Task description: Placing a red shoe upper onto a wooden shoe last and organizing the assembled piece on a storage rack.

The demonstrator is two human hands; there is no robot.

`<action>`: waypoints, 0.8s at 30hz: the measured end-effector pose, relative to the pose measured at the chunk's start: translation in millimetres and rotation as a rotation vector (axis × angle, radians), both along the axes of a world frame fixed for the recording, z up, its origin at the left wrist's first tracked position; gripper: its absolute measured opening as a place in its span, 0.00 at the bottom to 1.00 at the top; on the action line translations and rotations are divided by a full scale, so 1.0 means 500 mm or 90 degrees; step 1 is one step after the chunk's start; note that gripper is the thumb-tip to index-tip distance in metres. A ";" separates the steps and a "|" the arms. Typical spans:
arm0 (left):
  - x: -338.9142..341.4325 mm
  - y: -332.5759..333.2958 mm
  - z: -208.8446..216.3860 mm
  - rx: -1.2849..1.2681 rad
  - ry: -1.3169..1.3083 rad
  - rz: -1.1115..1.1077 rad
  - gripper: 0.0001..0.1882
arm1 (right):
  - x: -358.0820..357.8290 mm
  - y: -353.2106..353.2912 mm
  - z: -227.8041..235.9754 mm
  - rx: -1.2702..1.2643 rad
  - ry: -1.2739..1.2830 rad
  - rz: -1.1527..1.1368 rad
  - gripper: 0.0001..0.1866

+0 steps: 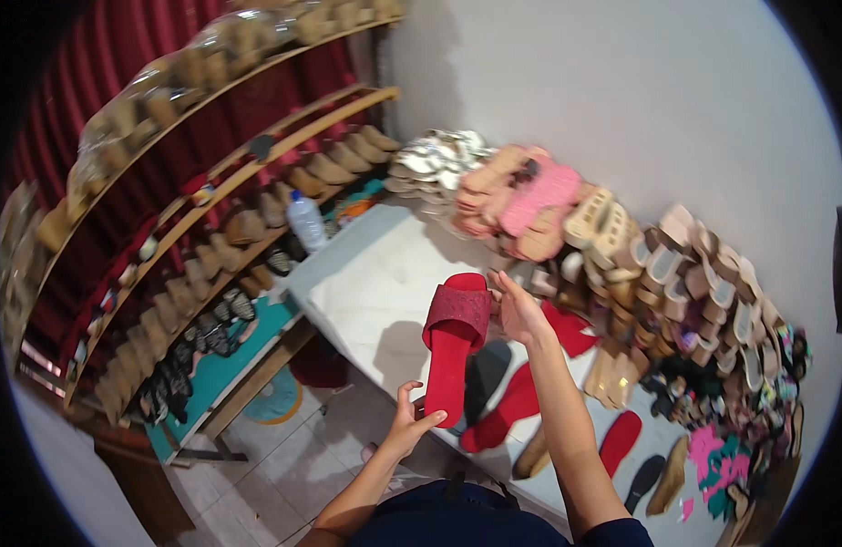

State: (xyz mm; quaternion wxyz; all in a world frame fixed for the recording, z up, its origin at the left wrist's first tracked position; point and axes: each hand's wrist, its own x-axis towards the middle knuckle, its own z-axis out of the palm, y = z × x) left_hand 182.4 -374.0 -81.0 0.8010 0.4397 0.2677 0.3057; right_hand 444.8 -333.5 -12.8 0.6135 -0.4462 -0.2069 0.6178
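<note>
A red slide sandal (pixel 446 378) with a wide, darker red textured strap is held up over the white-topped table (pixel 357 283), toe pointing away from me. My left hand (pixel 408 427) grips it at the heel, thumb on top of the footbed; its other fingers are partly hidden underneath. Close beside the strap on the right is my right hand (pixel 521 312), fingers stretched out and apart; whether they touch the strap I cannot tell. Below the sandal lie a dark sole (pixel 485 376) and a red sole-shaped piece (pixel 505 412).
Past my right forearm lie a red sole (pixel 620 441), a black sole (pixel 643 481) and a shoe last (pixel 669 476). Piled shoe parts (pixel 694 301) line the wall. A wooden rack (pixel 230 187) holds several lasts at left, near a plastic bottle (pixel 305 221).
</note>
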 end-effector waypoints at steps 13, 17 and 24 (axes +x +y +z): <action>-0.437 0.233 0.064 0.106 0.104 0.310 0.36 | -0.561 0.400 0.022 0.201 -0.060 0.267 0.28; -0.513 0.277 0.073 0.088 0.105 0.377 0.37 | -0.664 0.484 0.045 0.172 -0.065 0.312 0.32; -0.563 0.402 0.160 0.069 0.023 0.454 0.38 | -0.795 0.617 0.117 0.228 -0.068 0.234 0.29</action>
